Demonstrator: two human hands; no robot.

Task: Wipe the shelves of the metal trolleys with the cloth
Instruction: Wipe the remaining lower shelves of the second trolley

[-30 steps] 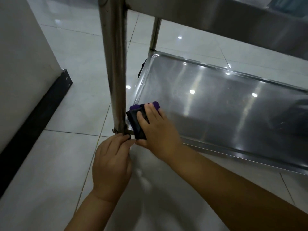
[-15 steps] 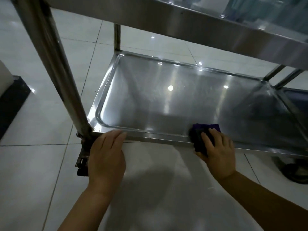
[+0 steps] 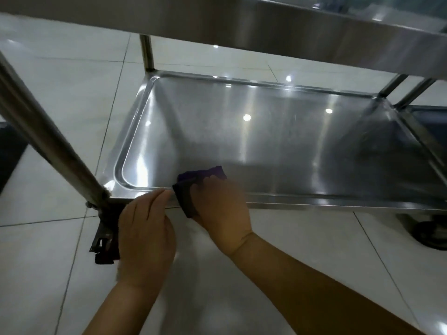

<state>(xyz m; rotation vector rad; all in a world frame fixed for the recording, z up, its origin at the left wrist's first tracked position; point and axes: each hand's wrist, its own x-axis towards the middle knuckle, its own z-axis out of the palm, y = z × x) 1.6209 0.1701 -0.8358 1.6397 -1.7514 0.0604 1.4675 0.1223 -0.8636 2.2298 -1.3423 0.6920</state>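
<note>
Right hand (image 3: pixel 222 209) has its fingers curled over the purple cloth (image 3: pixel 191 187), pressing it on the front rim of the bottom shelf (image 3: pixel 266 131), lower middle of the frame. Left hand (image 3: pixel 145 235) is flat, fingers together, tips touching that rim just left of the cloth, near the trolley leg (image 3: pixel 48 141).

I'm seeing what reads as a commercial or institutional service room rather than a home. Big glossy pale floor tiles (image 3: pixel 60 112) mirror rows of ceiling spotlights. A stainless steel trolley (image 3: pixel 266 131) stands on a caster (image 3: pixel 431 234), with a second metal frame (image 3: pixel 429 112) just beside it.
</note>
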